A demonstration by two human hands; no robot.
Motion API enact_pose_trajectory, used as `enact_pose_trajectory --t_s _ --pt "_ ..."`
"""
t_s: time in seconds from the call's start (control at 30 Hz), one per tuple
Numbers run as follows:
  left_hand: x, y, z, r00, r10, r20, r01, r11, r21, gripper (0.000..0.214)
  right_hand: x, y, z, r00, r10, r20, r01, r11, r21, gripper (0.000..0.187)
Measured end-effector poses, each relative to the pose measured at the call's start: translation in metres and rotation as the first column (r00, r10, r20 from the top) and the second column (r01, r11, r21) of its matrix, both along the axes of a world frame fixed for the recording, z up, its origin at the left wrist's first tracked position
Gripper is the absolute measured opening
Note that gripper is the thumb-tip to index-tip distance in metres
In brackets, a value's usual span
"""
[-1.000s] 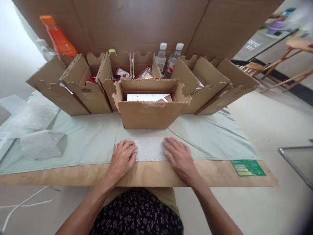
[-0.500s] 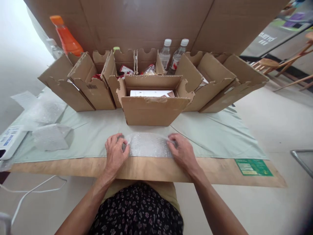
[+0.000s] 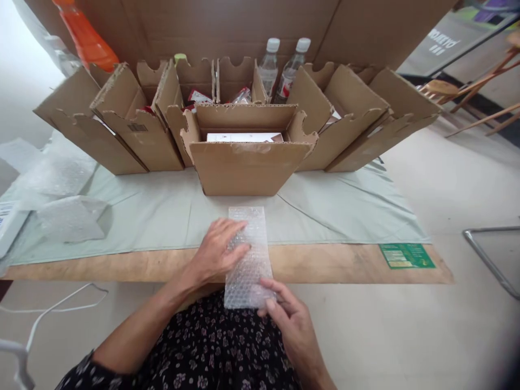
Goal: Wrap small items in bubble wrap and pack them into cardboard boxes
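A strip of clear bubble wrap (image 3: 248, 271) runs lengthwise from the cloth over the table's front edge, its near end hanging above my lap. My left hand (image 3: 221, 246) lies over its left side, fingers stretched out and apart on the surface. Near the lower right corner, my right hand (image 3: 286, 317) pinches the wrap between thumb and fingers. Just beyond the strip stands an open cardboard box (image 3: 249, 170) with a white box (image 3: 244, 137) inside.
Several open cardboard bins (image 3: 125, 135) form a row behind. Clear bottles (image 3: 268, 70) and an orange bottle (image 3: 87, 38) stand farther back. More bubble wrap (image 3: 71, 219) lies left on the green cloth (image 3: 162, 216). A green label (image 3: 407, 255) is on the wooden edge at right.
The bubble wrap has turned from lying crosswise to lengthwise and come nearer my body. My left hand moved right onto it; my right hand came down to its near end. The view tilted down.
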State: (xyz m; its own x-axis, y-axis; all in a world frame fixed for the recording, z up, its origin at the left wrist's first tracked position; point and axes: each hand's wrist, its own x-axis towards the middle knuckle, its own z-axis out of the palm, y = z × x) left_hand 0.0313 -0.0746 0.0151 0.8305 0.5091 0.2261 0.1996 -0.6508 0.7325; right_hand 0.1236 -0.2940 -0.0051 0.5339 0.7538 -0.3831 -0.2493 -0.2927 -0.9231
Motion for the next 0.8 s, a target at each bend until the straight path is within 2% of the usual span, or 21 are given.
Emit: enact_pose_trajectory --t_s 0.07,0.1,0.13,0.2,0.27,0.33,0.37,0.4,0.43,0.5,0.53,0.57,0.6,0.63,0.7,0.8 --pt "-0.025 -0.012 0.003 0.993 -0.116 0.016 0.116 0.960 -0.253 0.049 0.011 0.010 0.005 0.996 -0.002 -0.090 0.010 0.996 0.085 0.052" --pt "-0.033 -0.017 0.003 0.993 -0.122 0.007 0.118 0.943 -0.313 0.054 0.017 0.017 0.008 0.992 0.000 -0.128 0.016 0.992 0.123 0.053" --pt "-0.037 -0.021 0.001 0.996 -0.086 -0.013 0.077 0.946 -0.315 0.057 0.022 0.024 0.010 0.986 0.008 -0.164 0.017 0.988 0.151 0.055" --pt "-0.034 -0.026 -0.006 0.996 0.060 -0.070 -0.073 0.979 -0.188 0.052 0.030 0.037 0.012 0.978 0.027 -0.207 0.010 0.985 0.174 0.061" --pt "-0.023 -0.027 -0.014 0.974 0.188 -0.123 -0.190 0.982 -0.007 0.043 0.034 0.045 0.011 0.983 0.034 -0.180 -0.005 0.987 0.161 0.071" --pt "-0.013 -0.026 -0.020 0.957 0.241 -0.161 -0.221 0.966 0.134 0.044 0.038 0.044 0.007 1.000 0.010 -0.002 -0.010 0.990 0.142 0.075" --pt "-0.009 -0.026 -0.021 0.951 0.253 -0.177 -0.221 0.959 0.180 0.047 0.040 0.042 0.005 0.986 -0.009 0.167 -0.016 0.990 0.144 0.072" --pt "-0.008 -0.026 -0.022 0.947 0.263 -0.184 -0.223 0.951 0.215 0.050 0.042 0.039 0.003 0.928 -0.021 0.372 -0.039 0.988 0.151 0.065" --pt "-0.007 -0.026 -0.023 0.945 0.271 -0.182 -0.225 0.944 0.240 0.053 0.044 0.036 0.001 0.814 -0.020 0.580 -0.085 0.985 0.152 0.058" --pt "-0.008 -0.028 -0.023 0.948 0.276 -0.158 -0.225 0.934 0.278 0.056 0.050 0.035 -0.003 0.490 0.034 0.871 -0.222 0.971 0.087 0.046" --pt "-0.009 -0.029 -0.023 0.951 0.276 -0.140 -0.226 0.929 0.293 0.057 0.052 0.037 -0.004 0.339 0.077 0.938 -0.289 0.957 0.026 0.042" --pt "-0.011 -0.030 -0.022 0.953 0.274 -0.126 -0.226 0.925 0.304 0.058 0.054 0.040 -0.005 0.220 0.118 0.968 -0.339 0.940 -0.038 0.039" --pt "-0.012 -0.030 -0.022 0.955 0.272 -0.116 -0.225 0.923 0.311 0.059 0.056 0.044 -0.006 0.134 0.149 0.980 -0.367 0.926 -0.090 0.036" --pt "-0.014 -0.031 -0.021 0.957 0.270 -0.109 -0.225 0.923 0.312 0.060 0.057 0.048 -0.007 0.075 0.170 0.983 -0.382 0.915 -0.129 0.033" --pt "-0.019 -0.032 -0.018 0.960 0.268 -0.085 -0.232 0.924 0.303 0.059 0.059 0.055 -0.008 0.011 0.180 0.984 -0.394 0.905 -0.161 0.027" --pt "-0.029 -0.033 -0.012 0.982 0.187 -0.017 -0.172 0.933 0.317 0.055 0.061 0.060 -0.005 0.007 0.148 0.989 -0.429 0.894 -0.131 0.026"
